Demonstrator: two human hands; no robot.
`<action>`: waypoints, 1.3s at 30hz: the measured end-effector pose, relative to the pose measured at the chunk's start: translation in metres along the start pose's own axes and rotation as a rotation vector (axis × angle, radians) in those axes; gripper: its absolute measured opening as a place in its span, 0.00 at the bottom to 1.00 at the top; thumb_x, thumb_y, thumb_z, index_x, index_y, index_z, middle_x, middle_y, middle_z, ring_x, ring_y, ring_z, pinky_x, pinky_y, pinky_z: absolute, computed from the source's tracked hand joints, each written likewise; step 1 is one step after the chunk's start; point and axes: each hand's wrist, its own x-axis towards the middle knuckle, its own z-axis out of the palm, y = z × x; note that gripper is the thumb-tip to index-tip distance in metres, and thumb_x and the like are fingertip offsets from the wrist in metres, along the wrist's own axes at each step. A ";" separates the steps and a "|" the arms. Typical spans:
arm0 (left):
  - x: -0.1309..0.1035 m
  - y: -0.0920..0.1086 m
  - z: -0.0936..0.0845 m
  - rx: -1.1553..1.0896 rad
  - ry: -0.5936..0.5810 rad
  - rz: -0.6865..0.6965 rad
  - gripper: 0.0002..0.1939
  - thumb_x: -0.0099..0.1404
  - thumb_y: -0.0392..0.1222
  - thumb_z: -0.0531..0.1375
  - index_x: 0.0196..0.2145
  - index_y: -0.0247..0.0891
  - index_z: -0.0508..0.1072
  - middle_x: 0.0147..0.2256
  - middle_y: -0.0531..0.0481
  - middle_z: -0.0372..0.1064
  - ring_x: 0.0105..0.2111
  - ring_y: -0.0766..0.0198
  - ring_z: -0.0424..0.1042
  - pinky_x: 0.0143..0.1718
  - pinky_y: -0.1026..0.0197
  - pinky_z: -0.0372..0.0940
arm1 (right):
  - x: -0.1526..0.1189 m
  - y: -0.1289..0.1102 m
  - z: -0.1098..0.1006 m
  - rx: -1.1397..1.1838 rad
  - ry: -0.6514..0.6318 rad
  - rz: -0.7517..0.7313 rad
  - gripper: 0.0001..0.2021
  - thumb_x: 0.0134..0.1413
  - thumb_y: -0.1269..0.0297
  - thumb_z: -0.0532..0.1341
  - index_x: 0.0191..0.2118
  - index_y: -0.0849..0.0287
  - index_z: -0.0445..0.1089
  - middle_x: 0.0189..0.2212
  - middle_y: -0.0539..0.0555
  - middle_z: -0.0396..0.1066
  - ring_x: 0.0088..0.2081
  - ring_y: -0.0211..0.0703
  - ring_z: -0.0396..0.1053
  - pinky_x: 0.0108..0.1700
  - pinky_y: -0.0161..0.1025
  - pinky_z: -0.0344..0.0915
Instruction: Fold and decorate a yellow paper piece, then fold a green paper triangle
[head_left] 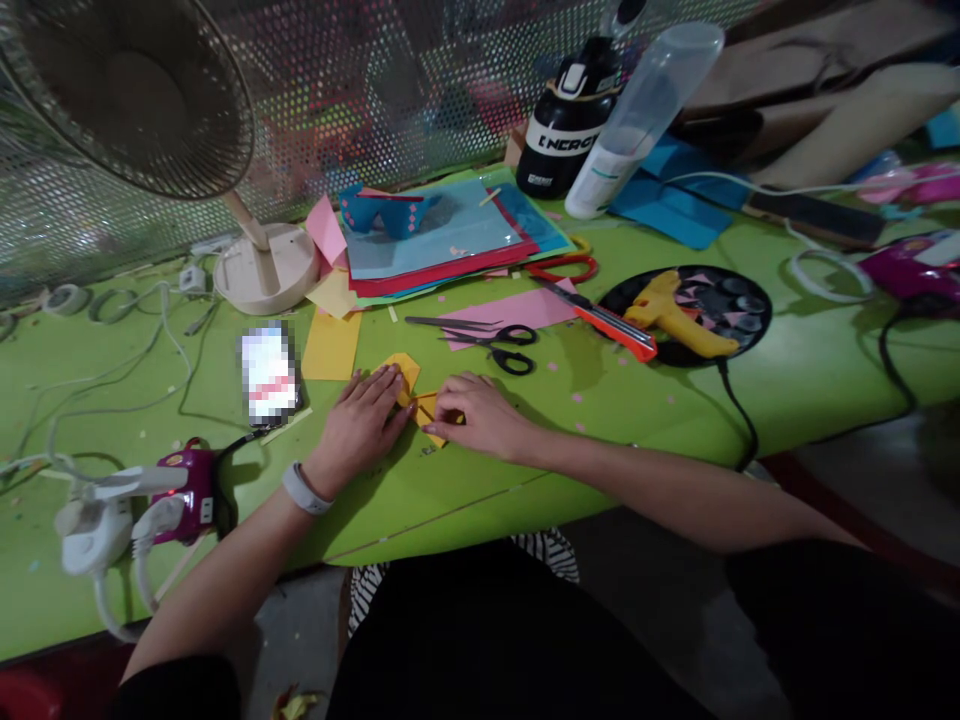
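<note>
Left hand [364,410]: palm down, fingers extended and close together, resting flat on a small folded piece of orange-yellow paper [406,368]; open, not gripping. Pale grey wristband [307,488] at the wrist; forearm angled in from the lower left.

Right hand [476,415]: fingers curled, thumb and forefinger closed in a pinch on the lower right part of the same paper. Forearm bare, reaching in from the right over the table edge.

Folded paper: on the tabletop between the two hands, near the front edge, partly covered by the fingers.

Surface: glossy bright green tabletop [622,420], strewn with small pink paper scraps. Just beyond the hands, black-handled scissors [496,346] and slim dark tweezers [454,322], near a pink paper strip [517,308]. To the right, an orange-handled utility knife [628,336] beside a yellow glue gun [664,310] on a round black tray [759,300]. To the left, a phone [268,372] with lit screen and a purple power block [191,490] with white plugs.

Room: beige desk fan [266,270] at the rear left; perforated screen [360,80] behind the table; black bottle [559,140] against it.
</note>
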 end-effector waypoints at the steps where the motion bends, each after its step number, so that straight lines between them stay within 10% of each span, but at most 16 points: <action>1: 0.000 0.000 0.000 0.001 -0.002 -0.001 0.24 0.73 0.50 0.48 0.58 0.32 0.66 0.59 0.39 0.64 0.60 0.53 0.64 0.62 0.44 0.57 | 0.000 0.000 0.000 0.009 -0.003 0.007 0.11 0.54 0.60 0.66 0.25 0.57 0.68 0.31 0.52 0.68 0.39 0.46 0.64 0.43 0.44 0.55; 39: 0.000 -0.001 -0.002 0.021 -0.128 -0.011 0.27 0.69 0.47 0.51 0.62 0.33 0.61 0.63 0.39 0.58 0.63 0.51 0.58 0.65 0.42 0.50 | -0.011 -0.001 0.003 -0.003 0.012 -0.012 0.13 0.61 0.58 0.60 0.28 0.57 0.73 0.36 0.53 0.71 0.43 0.46 0.63 0.45 0.45 0.54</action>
